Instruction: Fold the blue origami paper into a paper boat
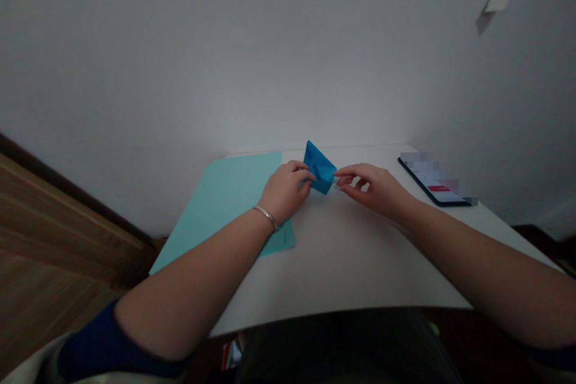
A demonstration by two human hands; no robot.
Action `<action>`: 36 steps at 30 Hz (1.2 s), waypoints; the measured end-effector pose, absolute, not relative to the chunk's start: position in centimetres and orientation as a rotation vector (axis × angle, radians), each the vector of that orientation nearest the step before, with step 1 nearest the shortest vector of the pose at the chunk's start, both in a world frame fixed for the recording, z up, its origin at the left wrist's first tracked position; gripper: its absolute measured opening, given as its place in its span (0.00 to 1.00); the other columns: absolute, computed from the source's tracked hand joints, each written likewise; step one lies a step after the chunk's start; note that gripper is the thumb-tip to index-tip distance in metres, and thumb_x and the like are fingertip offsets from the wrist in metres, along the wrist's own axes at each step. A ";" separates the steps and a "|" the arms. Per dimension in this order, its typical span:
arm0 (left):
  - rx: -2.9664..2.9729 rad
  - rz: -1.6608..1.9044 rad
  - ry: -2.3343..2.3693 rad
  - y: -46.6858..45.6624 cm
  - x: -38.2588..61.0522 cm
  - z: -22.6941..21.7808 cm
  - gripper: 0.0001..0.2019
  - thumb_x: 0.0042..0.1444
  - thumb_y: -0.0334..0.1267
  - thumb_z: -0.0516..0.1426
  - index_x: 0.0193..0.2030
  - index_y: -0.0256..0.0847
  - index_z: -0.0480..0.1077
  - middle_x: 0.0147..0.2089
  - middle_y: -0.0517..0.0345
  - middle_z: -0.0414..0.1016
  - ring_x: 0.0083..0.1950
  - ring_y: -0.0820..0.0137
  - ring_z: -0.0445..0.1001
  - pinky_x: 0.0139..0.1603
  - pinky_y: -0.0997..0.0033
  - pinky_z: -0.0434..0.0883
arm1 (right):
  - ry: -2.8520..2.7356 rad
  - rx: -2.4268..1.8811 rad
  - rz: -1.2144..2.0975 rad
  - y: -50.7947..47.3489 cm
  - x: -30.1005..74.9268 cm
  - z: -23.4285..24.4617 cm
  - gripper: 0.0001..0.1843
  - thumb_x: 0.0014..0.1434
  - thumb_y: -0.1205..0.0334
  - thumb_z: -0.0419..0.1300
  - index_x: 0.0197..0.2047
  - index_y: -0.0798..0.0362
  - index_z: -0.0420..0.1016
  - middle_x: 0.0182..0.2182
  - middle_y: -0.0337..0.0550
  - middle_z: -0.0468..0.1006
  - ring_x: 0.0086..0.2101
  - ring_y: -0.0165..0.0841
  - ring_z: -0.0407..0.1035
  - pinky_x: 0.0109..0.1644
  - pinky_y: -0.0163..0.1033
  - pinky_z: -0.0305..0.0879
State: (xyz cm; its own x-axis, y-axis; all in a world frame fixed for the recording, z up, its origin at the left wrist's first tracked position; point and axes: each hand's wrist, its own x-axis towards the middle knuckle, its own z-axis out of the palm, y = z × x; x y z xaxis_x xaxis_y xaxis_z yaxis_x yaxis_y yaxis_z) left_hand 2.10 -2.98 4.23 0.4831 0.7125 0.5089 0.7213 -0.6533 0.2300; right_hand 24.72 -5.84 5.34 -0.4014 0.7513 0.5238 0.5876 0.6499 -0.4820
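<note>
A folded piece of blue paper, like an origami boat with its hollow side showing, is held up above the white table. My left hand pinches its left edge between thumb and fingers; a silver bracelet circles that wrist. At the paper's right corner is my right hand, its index fingertip at or touching the edge. The thumb and index finger of this hand are curved and a little apart, with no paper seen gripped between them.
Light teal paper sheets lie on the left of the white table, partly under my left forearm. A phone with a lit screen rests at the right. Behind the table rises a grey wall; wooden furniture stands at the left.
</note>
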 end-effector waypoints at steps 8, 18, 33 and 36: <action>-2.633 -0.995 -1.222 -4.8 3.0 6.0 0.16 0.53 0.32 0.56 0.50 0.40 0.69 0.49 0.49 0.68 0.51 0.62 0.67 0.54 0.60 0.67 | -2.009 -1.207 0.254 -5.4 25.0 5.4 0.14 0.57 0.61 0.56 0.46 0.51 0.76 0.35 0.44 0.78 0.30 0.32 0.70 0.33 0.39 0.69; -2.619 -0.796 -1.190 -5.3 3.3 6.2 0.12 0.55 0.39 0.59 0.46 0.43 0.71 0.44 0.52 0.68 0.44 0.65 0.69 0.44 0.64 0.70 | -2.001 -1.245 0.233 -4.9 25.0 5.2 0.15 0.56 0.63 0.56 0.47 0.51 0.76 0.36 0.45 0.77 0.31 0.32 0.70 0.33 0.39 0.69; -2.704 -0.933 -1.402 -3.4 2.1 6.0 0.08 0.51 0.26 0.53 0.34 0.38 0.71 0.42 0.53 0.69 0.40 0.69 0.70 0.47 0.67 0.72 | -1.958 -1.196 -0.105 -4.2 26.9 4.2 0.12 0.55 0.63 0.58 0.43 0.49 0.76 0.46 0.49 0.75 0.49 0.42 0.67 0.56 0.54 0.61; -2.673 -0.872 -1.378 -2.9 1.6 5.7 0.09 0.52 0.27 0.52 0.36 0.38 0.72 0.43 0.52 0.70 0.42 0.68 0.71 0.47 0.66 0.71 | -1.934 -1.215 -0.106 -4.3 27.0 4.1 0.11 0.55 0.63 0.58 0.42 0.48 0.77 0.49 0.49 0.73 0.51 0.44 0.66 0.57 0.55 0.60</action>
